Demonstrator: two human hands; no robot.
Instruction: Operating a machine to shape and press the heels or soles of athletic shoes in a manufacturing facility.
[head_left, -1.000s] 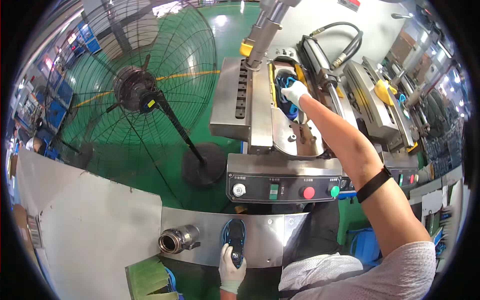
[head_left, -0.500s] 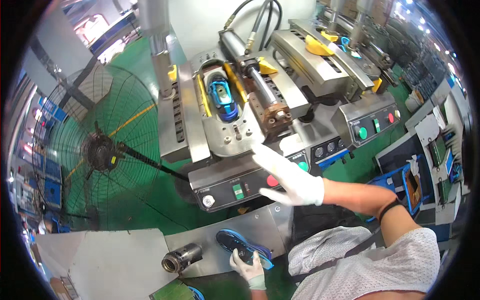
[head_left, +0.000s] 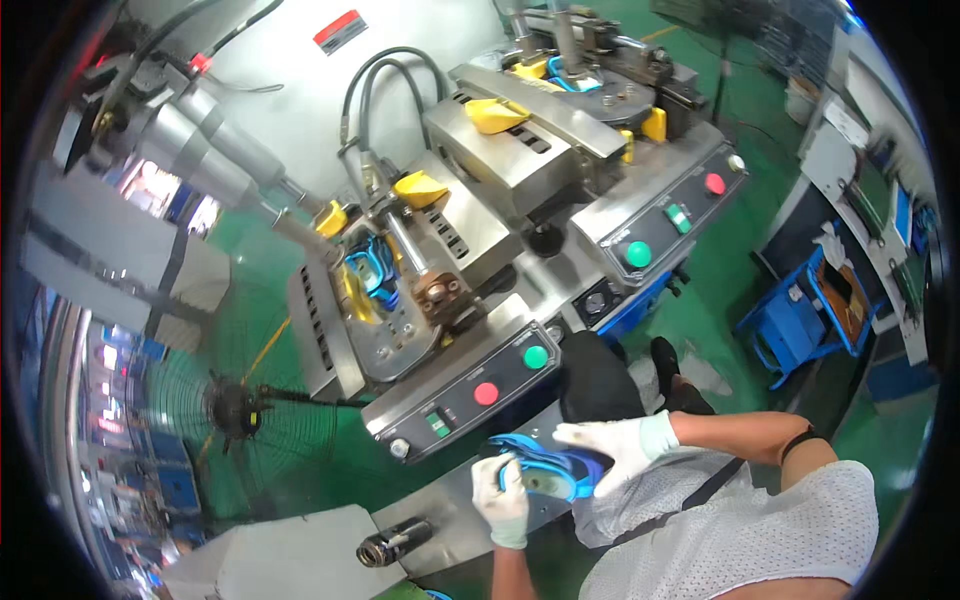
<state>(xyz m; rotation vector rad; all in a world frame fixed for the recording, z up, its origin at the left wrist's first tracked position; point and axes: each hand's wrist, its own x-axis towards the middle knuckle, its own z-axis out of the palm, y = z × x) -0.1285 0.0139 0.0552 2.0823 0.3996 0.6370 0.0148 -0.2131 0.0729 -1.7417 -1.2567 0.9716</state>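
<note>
A blue and black shoe (head_left: 548, 484) is held between my white-gloved hands, just over the metal bench, with its open top and blue rim showing. My left hand (head_left: 500, 497) pinches its left end with curled fingers. At the other end, my right hand (head_left: 617, 452) grips the heel-side portion, its fingers stretched along the shoe. Beyond the hands stands a steel press (head_left: 397, 340), with another blue shoe (head_left: 372, 272) seated in its bed between yellow pads.
A control panel (head_left: 462, 396) with red and green buttons fronts the press; a second panel (head_left: 663, 222) is right of it. On the bench, a dark metal cylinder (head_left: 393, 541) lies at left. A floor fan (head_left: 235, 408) stands far left, a blue cart (head_left: 800, 320) at right.
My right hand has come down from above the press panel onto the shoe. The shoe has turned from sole-up to open-top-up. My view has swung, shifting the press left.
</note>
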